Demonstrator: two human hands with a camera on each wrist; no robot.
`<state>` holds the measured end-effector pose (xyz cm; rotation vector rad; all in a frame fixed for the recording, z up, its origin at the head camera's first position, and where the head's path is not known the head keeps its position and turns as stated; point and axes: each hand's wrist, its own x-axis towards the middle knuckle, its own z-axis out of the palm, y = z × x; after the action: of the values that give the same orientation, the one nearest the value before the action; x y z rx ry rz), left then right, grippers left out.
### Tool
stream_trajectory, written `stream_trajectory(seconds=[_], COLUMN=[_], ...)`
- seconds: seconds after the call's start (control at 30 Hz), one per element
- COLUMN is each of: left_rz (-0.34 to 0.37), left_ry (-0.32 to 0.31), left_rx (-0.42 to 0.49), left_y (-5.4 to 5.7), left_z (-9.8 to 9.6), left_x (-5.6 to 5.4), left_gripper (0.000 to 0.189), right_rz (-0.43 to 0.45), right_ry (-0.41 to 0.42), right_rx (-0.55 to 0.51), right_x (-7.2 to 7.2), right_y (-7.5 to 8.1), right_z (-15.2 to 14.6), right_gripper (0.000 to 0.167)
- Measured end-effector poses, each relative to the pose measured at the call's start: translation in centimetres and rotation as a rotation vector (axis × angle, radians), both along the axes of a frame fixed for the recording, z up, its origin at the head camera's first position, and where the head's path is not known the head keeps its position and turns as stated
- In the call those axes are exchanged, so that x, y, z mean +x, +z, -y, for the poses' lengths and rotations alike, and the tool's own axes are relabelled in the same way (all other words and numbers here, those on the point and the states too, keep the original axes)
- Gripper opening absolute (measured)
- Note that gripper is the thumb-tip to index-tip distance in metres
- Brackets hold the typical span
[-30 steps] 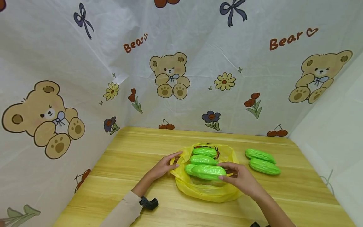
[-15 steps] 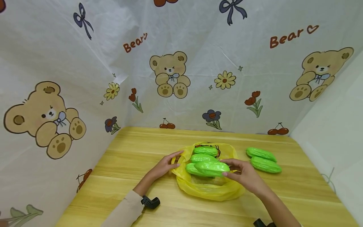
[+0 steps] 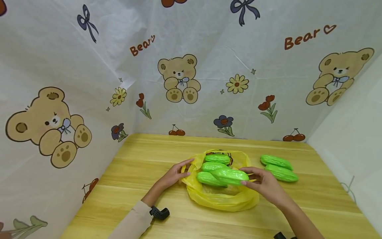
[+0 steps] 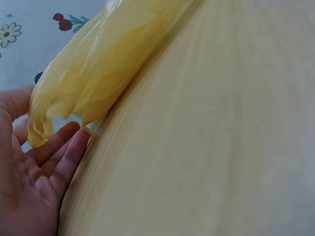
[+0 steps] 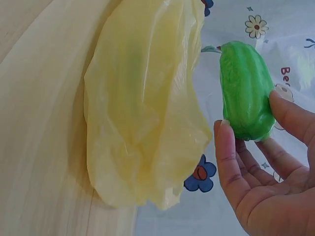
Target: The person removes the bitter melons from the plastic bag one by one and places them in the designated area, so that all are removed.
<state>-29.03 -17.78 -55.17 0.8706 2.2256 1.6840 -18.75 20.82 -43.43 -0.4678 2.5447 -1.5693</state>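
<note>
A yellow plastic bag (image 3: 222, 203) lies spread with its mouth upward on the table. In it are three bright green, ridged bitter melons: one at the back (image 3: 217, 159), one in the middle (image 3: 212, 166) and one at the front (image 3: 207, 178). My right hand (image 3: 265, 184) holds a fourth bitter melon (image 3: 231, 176) by its right end, thumb and fingers on opposite sides, above the bag's opening. The right wrist view shows this bitter melon (image 5: 246, 91) raised beside the bag. At the bag's left rim, my left hand (image 3: 173, 175) holds the handle (image 4: 42, 123) between thumb and fingers.
Two more bitter melons lie side by side to the bag's right, a rear one (image 3: 276, 161) and a nearer one (image 3: 281, 173). The wooden table (image 3: 149, 149) meets a bear-print sheet (image 3: 209, 119) at the back and left. A thin cord (image 3: 350, 186) hangs at the right.
My right hand has shifted right and slightly up with the bitter melon, uncovering more of the front one in the bag. The left hand stays at the bag's rim.
</note>
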Motion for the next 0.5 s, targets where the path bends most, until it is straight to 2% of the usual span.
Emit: stream_trajectory(seconds=[0.2,0.5], left_rz=[-0.007,0.018], left_ry=[-0.006,-0.008], left_rx=[0.006,0.023], left_y=[-0.3,0.1], left_z=[0.0,0.0], left_x=[-0.1,0.1], left_gripper=[0.059,0.060], right_rz=[-0.005,-0.033], right_ry=[-0.042,-0.082], right_rx=[0.024,0.034], right_x=[0.4,0.7], right_y=[0.3,0.3], right_z=[-1.2,-3.1], right_gripper=[0.050,0.050])
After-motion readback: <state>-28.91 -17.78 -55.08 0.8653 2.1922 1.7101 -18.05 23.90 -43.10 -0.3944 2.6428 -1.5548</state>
